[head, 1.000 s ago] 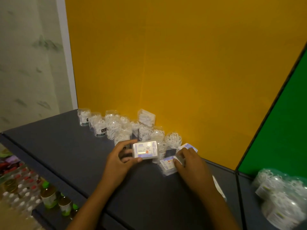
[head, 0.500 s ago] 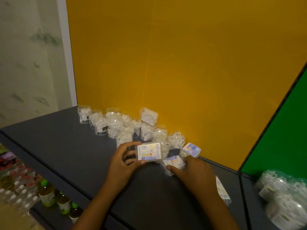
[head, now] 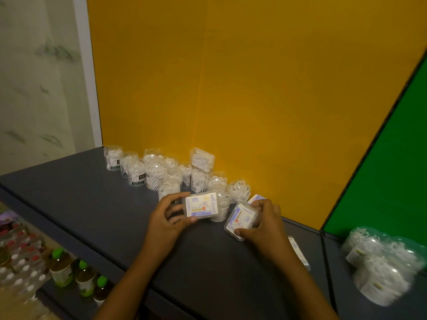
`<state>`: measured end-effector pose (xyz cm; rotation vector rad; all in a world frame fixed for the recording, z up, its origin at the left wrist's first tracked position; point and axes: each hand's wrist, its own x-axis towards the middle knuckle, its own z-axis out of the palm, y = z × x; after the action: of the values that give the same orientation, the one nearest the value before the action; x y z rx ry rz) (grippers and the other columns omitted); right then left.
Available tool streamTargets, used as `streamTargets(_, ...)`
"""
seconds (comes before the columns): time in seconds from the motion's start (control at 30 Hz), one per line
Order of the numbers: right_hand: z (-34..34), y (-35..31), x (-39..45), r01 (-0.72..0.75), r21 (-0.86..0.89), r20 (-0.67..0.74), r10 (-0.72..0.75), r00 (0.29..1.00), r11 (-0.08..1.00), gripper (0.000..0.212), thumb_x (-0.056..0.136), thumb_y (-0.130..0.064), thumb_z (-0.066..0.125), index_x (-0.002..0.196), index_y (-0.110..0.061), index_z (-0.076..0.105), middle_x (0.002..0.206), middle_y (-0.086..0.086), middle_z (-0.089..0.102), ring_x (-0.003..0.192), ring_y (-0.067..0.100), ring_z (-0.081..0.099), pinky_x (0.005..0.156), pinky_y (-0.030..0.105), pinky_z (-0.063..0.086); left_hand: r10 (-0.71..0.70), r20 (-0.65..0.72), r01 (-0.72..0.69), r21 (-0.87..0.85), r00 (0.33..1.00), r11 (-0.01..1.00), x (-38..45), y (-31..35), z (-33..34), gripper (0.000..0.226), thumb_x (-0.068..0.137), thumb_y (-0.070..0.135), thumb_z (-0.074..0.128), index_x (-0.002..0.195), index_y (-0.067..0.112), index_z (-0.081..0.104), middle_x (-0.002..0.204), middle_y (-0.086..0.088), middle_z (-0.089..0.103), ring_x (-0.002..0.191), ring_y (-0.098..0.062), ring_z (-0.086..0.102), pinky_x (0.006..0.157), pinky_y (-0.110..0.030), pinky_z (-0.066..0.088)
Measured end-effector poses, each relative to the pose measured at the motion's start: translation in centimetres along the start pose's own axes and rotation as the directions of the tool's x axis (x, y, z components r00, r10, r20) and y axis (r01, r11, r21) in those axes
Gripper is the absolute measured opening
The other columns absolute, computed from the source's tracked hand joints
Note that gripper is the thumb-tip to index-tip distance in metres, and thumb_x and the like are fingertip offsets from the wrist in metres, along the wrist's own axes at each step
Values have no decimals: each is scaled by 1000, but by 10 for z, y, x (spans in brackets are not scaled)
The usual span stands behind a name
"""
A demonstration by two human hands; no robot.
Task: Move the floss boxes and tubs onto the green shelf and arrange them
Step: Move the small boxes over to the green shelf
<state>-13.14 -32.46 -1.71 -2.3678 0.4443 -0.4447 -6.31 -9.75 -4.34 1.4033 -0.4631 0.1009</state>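
Note:
My left hand (head: 167, 221) grips a clear floss box (head: 202, 205) with a cartoon label, held a little above the dark shelf (head: 92, 204). My right hand (head: 263, 227) holds a second floss box (head: 240, 221) tilted on its edge. Behind them stand several clear floss tubs (head: 152, 172) in a cluster along the yellow wall, with one clear box (head: 202, 159) stacked on top. Another floss box (head: 255, 199) peeks out behind my right fingers. One more box (head: 298, 252) lies flat by my right wrist. On the green-backed shelf (head: 342, 285) at the right sit several floss tubs (head: 381, 262).
A black divider (head: 323, 250) separates the yellow-backed section from the green-backed one. Below the shelf's front edge at the lower left stand bottles with green caps (head: 69, 269) and rows of small bottles (head: 18, 250).
My right hand has lifted its floss box off the shelf and tilted it up. My left hand keeps its box at about the same place.

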Motion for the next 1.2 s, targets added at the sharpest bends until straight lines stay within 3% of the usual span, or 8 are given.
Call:
streamTargets(0.1,-13,6,-9,-18,243,-19,23,1000,970,69,65,-9,90,116,-19,45,119,3,55,98,12,65,71,22,58,-2,-11,2,9,1000,1000,-6,6,1,55,71,-12,73,119,7,57,120,-6,65,108,-16,65,80,-25,57)
streamTargets(0.2,-40,12,-27,-9,415,-42,29,999,910,54,70,-1,85,112,-12,53,103,-1,66,82,1,67,65,15,55,2,-14,-2,1,1000,1000,-17,22,12,53,72,-11,72,118,10,58,116,1,67,107,-11,65,77,-21,56)
streamTargets(0.37,-104,30,-70,79,566,-124,-10,992,821,42,80,1,76,113,-20,62,105,-3,71,88,7,72,67,21,57,32,51,-31,-28,998,999,-44,56,53,51,74,-11,70,117,12,58,109,14,69,104,-3,65,73,-15,54)
streamTargets(0.6,-182,73,-147,109,593,-194,11,981,798,48,87,-7,70,129,-27,60,114,-5,69,95,12,72,81,29,59,85,144,-71,-95,986,993,-102,92,130,51,72,-15,69,117,7,58,113,4,69,104,-7,65,72,-15,54)
streamTargets(0.7,-213,97,-179,97,584,-230,49,972,806,44,85,-6,72,124,-23,60,117,0,68,97,11,71,78,25,58,98,193,-75,-125,976,989,-130,106,164,54,71,-17,70,118,7,58,116,1,68,106,-12,65,74,-17,55)
streamTargets(0.8,-242,121,-214,96,565,-278,80,957,819,38,83,-7,74,116,-21,61,115,-1,69,99,11,70,84,27,58,107,231,-79,-129,967,989,-160,115,196,54,71,-16,70,118,6,59,118,-1,66,106,-13,65,76,-18,55)
streamTargets(0.97,-285,154,-269,122,516,-352,80,932,848,34,85,0,71,113,-17,64,108,-8,70,92,-2,68,76,14,54,83,271,-47,-137,959,989,-211,120,243,53,71,-13,72,117,10,60,118,1,67,104,-12,65,76,-19,55)
streamTargets(1.2,-346,208,-321,81,485,-468,180,865,871,29,85,6,68,110,-8,65,103,-1,70,81,-7,67,69,12,52,55,377,6,-159,925,987,-247,130,319,54,70,-12,73,116,15,61,117,0,66,101,-9,66,73,-15,54)
